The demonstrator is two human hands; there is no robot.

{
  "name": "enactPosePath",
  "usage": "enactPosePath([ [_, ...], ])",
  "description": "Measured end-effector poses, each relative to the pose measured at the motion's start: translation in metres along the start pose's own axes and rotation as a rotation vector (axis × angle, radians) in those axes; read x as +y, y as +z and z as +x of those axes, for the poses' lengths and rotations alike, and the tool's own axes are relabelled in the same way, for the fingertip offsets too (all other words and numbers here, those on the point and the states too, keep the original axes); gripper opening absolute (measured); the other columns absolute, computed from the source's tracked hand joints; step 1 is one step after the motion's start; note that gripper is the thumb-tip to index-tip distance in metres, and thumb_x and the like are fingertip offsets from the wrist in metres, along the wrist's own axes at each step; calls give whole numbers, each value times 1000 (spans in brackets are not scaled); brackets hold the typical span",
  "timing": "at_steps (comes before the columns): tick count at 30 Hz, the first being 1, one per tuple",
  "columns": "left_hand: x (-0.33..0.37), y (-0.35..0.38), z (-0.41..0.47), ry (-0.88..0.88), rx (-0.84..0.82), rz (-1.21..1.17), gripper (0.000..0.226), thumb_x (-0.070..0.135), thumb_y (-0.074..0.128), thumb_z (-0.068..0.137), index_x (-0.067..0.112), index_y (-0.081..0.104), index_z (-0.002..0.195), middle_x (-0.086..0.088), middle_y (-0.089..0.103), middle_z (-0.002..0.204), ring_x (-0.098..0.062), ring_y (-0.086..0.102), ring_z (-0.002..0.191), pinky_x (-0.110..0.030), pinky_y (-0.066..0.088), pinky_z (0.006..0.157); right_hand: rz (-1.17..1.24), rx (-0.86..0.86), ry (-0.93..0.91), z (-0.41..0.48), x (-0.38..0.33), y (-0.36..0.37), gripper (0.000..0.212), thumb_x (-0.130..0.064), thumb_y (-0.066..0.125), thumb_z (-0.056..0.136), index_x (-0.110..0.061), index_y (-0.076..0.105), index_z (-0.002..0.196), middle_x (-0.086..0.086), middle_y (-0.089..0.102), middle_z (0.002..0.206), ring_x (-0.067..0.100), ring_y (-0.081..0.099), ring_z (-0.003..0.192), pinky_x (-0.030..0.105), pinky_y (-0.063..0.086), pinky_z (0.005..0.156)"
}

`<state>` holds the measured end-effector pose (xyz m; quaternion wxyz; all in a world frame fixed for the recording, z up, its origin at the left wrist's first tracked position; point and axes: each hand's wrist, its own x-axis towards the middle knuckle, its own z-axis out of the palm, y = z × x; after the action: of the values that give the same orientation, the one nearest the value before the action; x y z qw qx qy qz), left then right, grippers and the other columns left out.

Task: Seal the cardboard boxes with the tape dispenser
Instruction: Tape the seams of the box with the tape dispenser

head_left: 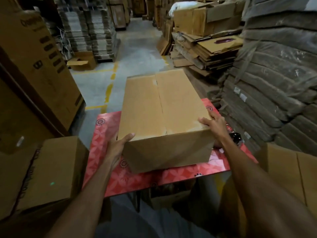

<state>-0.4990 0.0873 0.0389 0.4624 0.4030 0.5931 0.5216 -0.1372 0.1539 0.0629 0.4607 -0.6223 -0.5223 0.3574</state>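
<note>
Left grip [118,146] and right grip [214,125] clasp the smooth rectangular cardboard box [163,103].

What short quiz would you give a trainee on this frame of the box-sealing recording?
1. True or false: the box stands on the red table.
2. The left hand and the right hand grip the box at: A) its far corners; B) its near corners; C) the middle of its top.
3. Fill in: the box's top flaps are ___.

Key: 1 true; 2 B; 3 closed.
</note>
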Motion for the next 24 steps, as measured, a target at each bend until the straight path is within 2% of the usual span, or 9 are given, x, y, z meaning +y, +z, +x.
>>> enactPosePath([
  [4, -31, 9, 13, -92, -10, 136, 74, 35, 87, 71, 17, 53, 133, -1, 69, 120, -24, 67, 108, -43, 54, 93, -179, -12, 109, 2, 32, 9, 46, -14, 72, 86, -11, 62, 131, 9, 69, 121, 24, 63, 102, 31, 46, 82],
  [6, -33, 15, 27, -107, 28, 225, 83, 40, 87, 68, 14, 41, 133, -1, 62, 122, -24, 62, 110, -40, 50, 93, -171, 22, 120, 2, 39, 13, 48, -15, 70, 87, -14, 59, 134, 5, 65, 122, 24, 59, 109, 34, 43, 91],
  [10, -20, 20, 57, -114, 19, 406, 97, 53, 86, 65, 16, 29, 134, -1, 57, 126, -26, 58, 114, -39, 47, 95, -116, 97, 121, 2, 40, 16, 50, -12, 69, 87, -12, 58, 136, 2, 61, 118, 16, 52, 107, 32, 38, 95],
  [12, -16, 26, 69, -8, -10, 533, 108, 67, 80, 61, 22, 24, 142, -6, 49, 142, -30, 50, 129, -42, 44, 104, -134, 98, 122, 3, 41, 17, 45, -13, 68, 87, -9, 60, 132, 7, 62, 119, 20, 53, 106, 37, 40, 96],
  [15, -9, 44, 87, 154, -99, 824, 105, 75, 58, 80, 28, 5, 158, -6, 9, 167, -29, 15, 151, -53, 21, 120, -119, 4, 171, 13, 41, 13, 45, -20, 67, 90, -9, 58, 133, 4, 59, 118, 21, 53, 109, 38, 40, 96],
  [17, -2, 56, 104, 241, -167, 1053, 95, 80, 38, 85, 26, 13, 158, -5, 5, 167, -28, 7, 154, -60, 9, 121, -89, -74, 213, 20, 41, 5, 46, -33, 66, 92, -14, 60, 133, -1, 61, 124, 22, 56, 115, 36, 41, 96],
  [19, 0, 62, 125, 239, -203, 1159, 91, 84, 29, 85, 28, 21, 157, -5, 8, 167, -30, 8, 154, -63, 3, 120, -68, -61, 269, 27, 52, -6, 48, -49, 61, 89, -13, 70, 119, 2, 69, 119, 22, 63, 107, 34, 47, 89],
  [22, -1, 61, 152, 239, -195, 1195, 97, 93, 21, 77, 37, 21, 156, 0, 8, 168, -31, 11, 153, -63, 2, 119, -272, 50, 310, 27, 83, -28, 38, -39, 53, 77, -7, 71, 83, 12, 73, 83, 28, 67, 73, 31, 48, 60],
  [24, 0, 57, 167, 257, -207, 1215, 94, 91, 26, 77, 40, 23, 156, 2, 9, 168, -24, 13, 153, -59, 4, 120, -399, 194, 418, 21, 121, -46, 28, -31, 58, 70, -11, 69, 86, 12, 70, 83, 30, 65, 75, 34, 50, 64],
])
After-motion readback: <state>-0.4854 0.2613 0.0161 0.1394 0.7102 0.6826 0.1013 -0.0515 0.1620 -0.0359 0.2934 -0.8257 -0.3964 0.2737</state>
